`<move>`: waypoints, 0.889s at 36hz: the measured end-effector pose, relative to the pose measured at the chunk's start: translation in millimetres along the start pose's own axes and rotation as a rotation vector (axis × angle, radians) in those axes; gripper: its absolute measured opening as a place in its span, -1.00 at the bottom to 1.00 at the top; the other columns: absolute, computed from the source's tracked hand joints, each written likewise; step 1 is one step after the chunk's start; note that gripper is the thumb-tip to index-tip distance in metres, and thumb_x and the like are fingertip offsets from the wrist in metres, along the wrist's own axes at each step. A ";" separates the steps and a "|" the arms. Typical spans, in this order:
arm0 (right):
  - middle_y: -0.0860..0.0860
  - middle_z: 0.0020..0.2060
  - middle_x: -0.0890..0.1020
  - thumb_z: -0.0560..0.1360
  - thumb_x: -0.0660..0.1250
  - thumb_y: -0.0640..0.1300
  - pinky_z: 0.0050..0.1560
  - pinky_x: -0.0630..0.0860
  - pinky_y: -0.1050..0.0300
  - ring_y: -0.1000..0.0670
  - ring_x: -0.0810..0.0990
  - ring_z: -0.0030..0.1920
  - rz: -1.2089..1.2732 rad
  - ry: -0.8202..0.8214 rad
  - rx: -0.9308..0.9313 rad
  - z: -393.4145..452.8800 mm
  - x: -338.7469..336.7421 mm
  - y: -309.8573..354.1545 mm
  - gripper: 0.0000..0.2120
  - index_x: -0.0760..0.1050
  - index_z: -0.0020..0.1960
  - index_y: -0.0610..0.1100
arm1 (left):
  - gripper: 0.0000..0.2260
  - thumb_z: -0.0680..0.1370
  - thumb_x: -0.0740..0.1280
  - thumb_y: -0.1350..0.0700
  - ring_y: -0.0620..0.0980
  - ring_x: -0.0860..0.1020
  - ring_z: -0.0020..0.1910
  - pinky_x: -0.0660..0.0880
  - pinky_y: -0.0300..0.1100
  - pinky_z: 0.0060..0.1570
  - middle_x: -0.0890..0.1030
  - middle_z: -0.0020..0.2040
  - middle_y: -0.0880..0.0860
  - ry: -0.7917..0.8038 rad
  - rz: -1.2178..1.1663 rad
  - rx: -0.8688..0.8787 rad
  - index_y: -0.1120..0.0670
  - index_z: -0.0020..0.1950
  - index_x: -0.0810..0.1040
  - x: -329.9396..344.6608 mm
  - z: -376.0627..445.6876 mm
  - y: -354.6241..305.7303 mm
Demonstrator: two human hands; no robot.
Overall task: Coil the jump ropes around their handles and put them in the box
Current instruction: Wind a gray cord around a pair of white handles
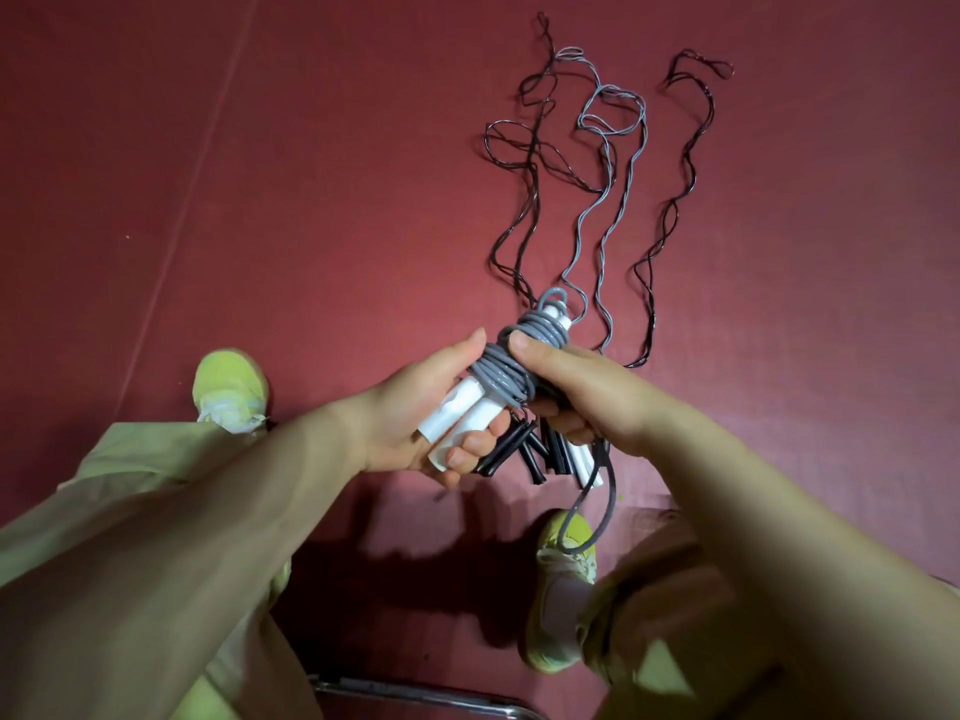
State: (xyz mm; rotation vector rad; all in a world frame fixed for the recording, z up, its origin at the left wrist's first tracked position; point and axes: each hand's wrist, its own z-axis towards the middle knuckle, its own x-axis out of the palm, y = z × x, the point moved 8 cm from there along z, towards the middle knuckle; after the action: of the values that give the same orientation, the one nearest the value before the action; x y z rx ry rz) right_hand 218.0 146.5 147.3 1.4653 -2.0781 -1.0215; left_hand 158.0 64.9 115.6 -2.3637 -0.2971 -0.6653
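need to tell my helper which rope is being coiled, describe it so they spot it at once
On the dark red floor, find the person's two hands. Between them is the grey cord wound round two white cylindrical handles; the other ropes lie uncoiled on the floor beyond.

Grey rope (506, 376) coils round white handles (462, 413); black handles (511, 449) lie on the dark red floor (311, 200); the shoes (231, 387) are yellow-green.

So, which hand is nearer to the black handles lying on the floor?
The right. The right hand is directly above the black handles, its curled fingers almost over them, pinching the grey rope coil. The left hand grips the white handles, just left of them.
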 end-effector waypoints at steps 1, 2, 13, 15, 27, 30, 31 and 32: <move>-0.03 -0.41 0.23 0.49 0.19 0.33 -0.42 -0.01 0.14 0.04 0.09 -0.44 -0.012 -0.011 0.020 -0.1 -0.8 -1.7 -0.53 0.27 -0.34 -0.03 | -0.36 0.34 0.02 -0.45 -0.03 0.30 -0.53 0.24 -0.15 -0.36 0.35 -0.46 0.03 -0.026 0.023 -0.001 0.12 -0.25 0.46 -2.2 0.8 0.7; -0.03 -0.41 0.22 0.50 0.17 0.30 -0.43 -0.01 0.14 0.04 0.08 -0.44 -0.017 -0.017 0.035 -0.6 -0.8 -2.5 -0.55 0.27 -0.34 -0.04 | -0.36 0.34 0.01 -0.45 -0.03 0.30 -0.54 0.23 -0.16 -0.37 0.35 -0.46 0.03 -0.044 0.041 -0.001 0.12 -0.24 0.45 -3.5 1.5 1.3; 0.04 -0.51 0.28 0.55 0.14 0.27 -0.47 0.03 0.19 0.06 0.13 -0.49 -0.045 -0.076 0.113 -0.5 -3.8 -8.7 -0.51 0.36 -0.44 0.02 | -0.41 0.35 0.02 -0.46 -0.05 0.30 -0.52 0.24 -0.19 -0.41 0.38 -0.45 0.00 -0.231 0.307 0.104 0.07 -0.27 0.43 -15.3 4.6 -5.2; 0.07 -0.55 0.26 0.55 0.14 0.27 -0.48 0.03 0.19 0.07 0.12 -0.51 -0.052 -0.084 0.121 -1.5 -5.1 -7.7 -0.52 0.30 -0.40 -0.02 | -0.37 0.27 0.07 -0.50 -0.05 0.33 -0.51 0.28 -0.21 -0.42 0.41 -0.44 0.00 -0.287 0.327 0.111 0.07 -0.26 0.46 -19.3 5.0 -6.1; 0.03 -0.46 0.33 0.46 0.17 0.37 -0.40 0.25 0.17 0.05 0.22 -0.50 0.019 -0.146 0.138 1.0 -12.5 -9.9 -0.52 0.33 -0.17 -0.07 | -0.48 0.39 0.16 -0.39 0.01 0.45 -0.36 0.36 -0.09 -0.29 0.48 -0.42 -0.07 -0.682 0.717 0.353 0.09 -0.27 0.48 -41.3 -7.1 -29.5; 0.06 -0.49 0.38 0.48 0.20 0.33 -0.40 0.35 0.18 0.07 0.28 -0.52 0.065 -0.189 0.147 1.3 -19.3 -11.7 -0.55 0.38 -0.21 -0.07 | -0.37 0.30 0.11 -0.45 0.08 0.55 -0.17 0.47 -0.04 -0.11 0.59 -0.25 0.03 -0.725 0.809 0.342 0.09 -0.12 0.54 -43.1 -9.0 -30.9; 0.06 -0.50 0.39 0.50 0.21 0.31 -0.42 0.37 0.20 0.07 0.29 -0.52 0.072 -0.192 0.145 1.6 -20.0 -12.0 -0.57 0.39 -0.21 -0.07 | -0.33 0.26 0.09 -0.47 0.08 0.56 -0.14 0.48 -0.04 -0.08 0.61 -0.21 0.04 -0.726 0.821 0.334 0.09 -0.11 0.54 -43.6 -8.9 -30.1; 0.07 -0.51 0.39 0.51 0.22 0.29 -0.44 0.38 0.20 0.07 0.29 -0.52 0.082 -0.190 0.143 1.7 -19.8 -11.7 -0.58 0.40 -0.19 -0.08 | -0.35 0.26 0.09 -0.46 0.08 0.56 -0.13 0.47 -0.05 -0.09 0.61 -0.19 0.04 -0.727 0.830 0.329 0.09 -0.11 0.54 -44.1 -8.1 -29.3</move>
State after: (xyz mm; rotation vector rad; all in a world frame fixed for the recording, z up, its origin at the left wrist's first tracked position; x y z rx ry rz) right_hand 231.5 163.1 139.1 1.3823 -2.3691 -1.0343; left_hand 106.8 80.2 113.1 -2.0483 0.2608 0.5945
